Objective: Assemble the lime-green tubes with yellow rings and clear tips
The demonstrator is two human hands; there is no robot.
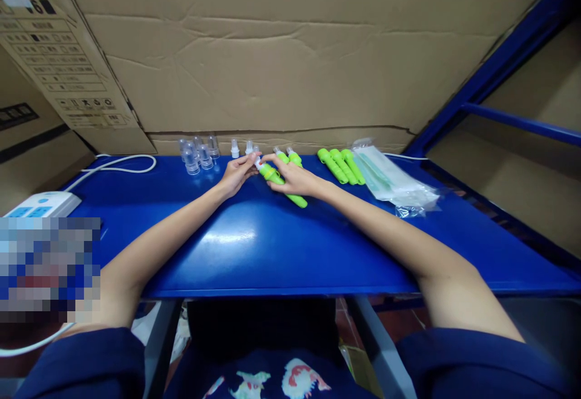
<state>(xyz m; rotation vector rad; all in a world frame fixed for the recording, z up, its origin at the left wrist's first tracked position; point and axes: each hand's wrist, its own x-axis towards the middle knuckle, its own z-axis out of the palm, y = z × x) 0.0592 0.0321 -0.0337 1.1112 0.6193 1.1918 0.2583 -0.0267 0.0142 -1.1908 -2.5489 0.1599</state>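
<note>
My right hand (296, 179) is closed round a bright green plastic handle (297, 200), its narrow end slanting down to the right. At the handle's upper left end is a white tip piece (258, 163), and the fingers of my left hand (238, 176) pinch it. Fingers partly cover the spot where both parts meet. Just behind my hands stand small white-based clear-topped pieces (235, 148), and two green handles with clear tips (294, 157) lie behind my right hand. Several clear plastic caps (191, 160) stand left of my left hand.
Three green handles (342, 166) lie side by side on the blue table (272, 253), beside clear bags (390, 178) with pale contents. A white power strip (45, 204) with a cable sits at the left. Cardboard (281, 72) walls the back; a blue metal frame (494, 66) rises at right.
</note>
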